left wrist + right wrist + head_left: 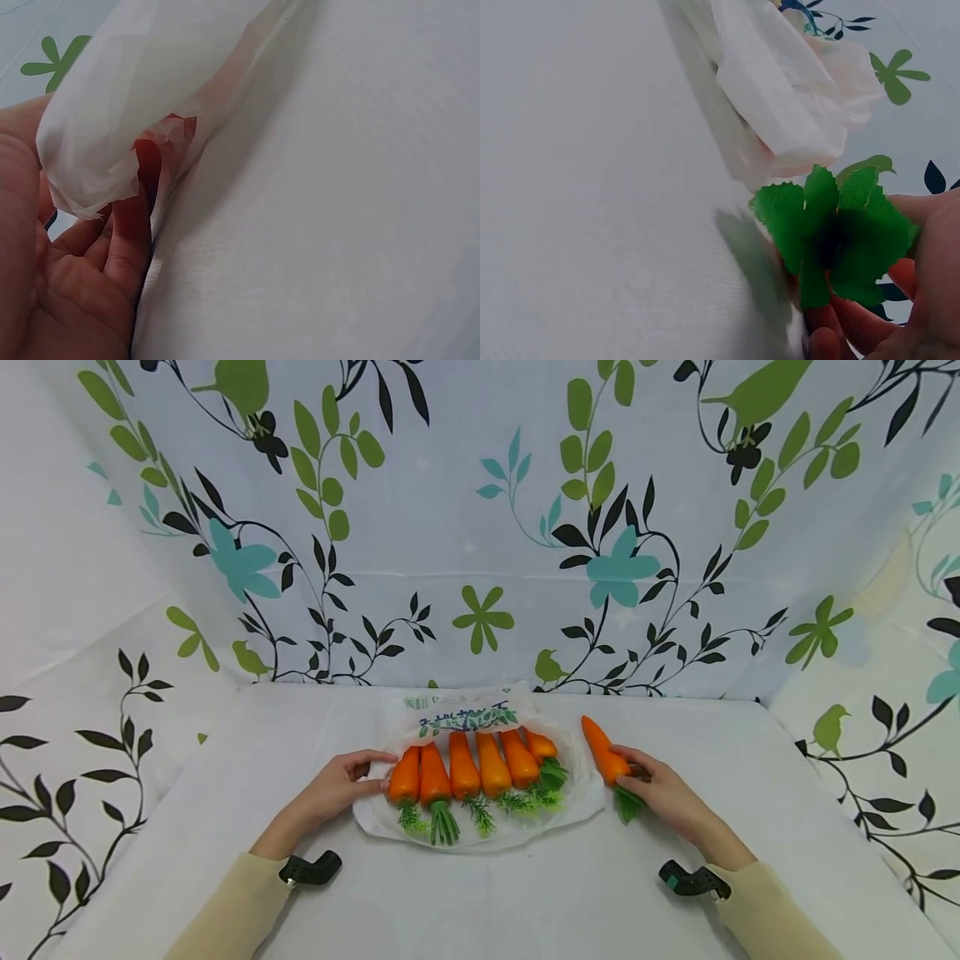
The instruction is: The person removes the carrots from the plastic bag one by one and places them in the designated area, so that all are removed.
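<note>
Several orange toy carrots lie side by side on a white plastic bag, their green tops toward me and their tips under its printed upper flap. My left hand pinches the bag's left edge beside the outermost carrot. In the left wrist view, the crumpled bag edge lies between thumb and fingers and hides the fingertips. To the right of the bag, my right hand grips a single carrot near its leafy end. Its broad green leaves stick out toward the right wrist camera and cover part of the fingers.
A white-covered table carries the bag and carrots. Behind it hangs a pale curtain with leaf, flower and bird prints. Each wrist wears a black camera band, one on the left and one on the right.
</note>
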{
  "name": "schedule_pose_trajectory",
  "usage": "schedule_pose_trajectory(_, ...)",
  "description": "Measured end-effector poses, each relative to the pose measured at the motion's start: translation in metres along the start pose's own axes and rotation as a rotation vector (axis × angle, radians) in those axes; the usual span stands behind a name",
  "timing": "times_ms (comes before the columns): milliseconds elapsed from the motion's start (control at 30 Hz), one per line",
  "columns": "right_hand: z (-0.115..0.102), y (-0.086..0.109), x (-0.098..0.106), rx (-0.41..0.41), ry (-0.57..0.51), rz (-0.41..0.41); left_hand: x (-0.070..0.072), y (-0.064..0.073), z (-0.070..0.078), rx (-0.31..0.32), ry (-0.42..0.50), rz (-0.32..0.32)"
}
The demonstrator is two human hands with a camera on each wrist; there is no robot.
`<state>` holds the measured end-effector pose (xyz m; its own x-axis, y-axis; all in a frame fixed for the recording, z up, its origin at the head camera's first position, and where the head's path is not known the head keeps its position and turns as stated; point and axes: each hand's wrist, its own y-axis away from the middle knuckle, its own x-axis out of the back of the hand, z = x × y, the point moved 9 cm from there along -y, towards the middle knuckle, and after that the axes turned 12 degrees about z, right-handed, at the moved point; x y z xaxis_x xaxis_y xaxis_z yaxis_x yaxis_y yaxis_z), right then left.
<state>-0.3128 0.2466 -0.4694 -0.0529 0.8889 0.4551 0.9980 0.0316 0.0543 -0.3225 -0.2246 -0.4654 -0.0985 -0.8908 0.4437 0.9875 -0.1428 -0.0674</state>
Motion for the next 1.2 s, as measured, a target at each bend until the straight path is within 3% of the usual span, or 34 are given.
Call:
schedule_pose_trajectory(667, -0.006, 0.010, 0.010, 0.023, -0.013, 0.004, -0.003, 0.000, 0.000, -0.013, 0.013, -0.006)
schedule_pose_trajectory(1200, -0.048, 0.020, 0.019, 0.139, 0.029, 0.048, -0.001, 0.001, 0.000, -0.001, 0.009, 0.015)
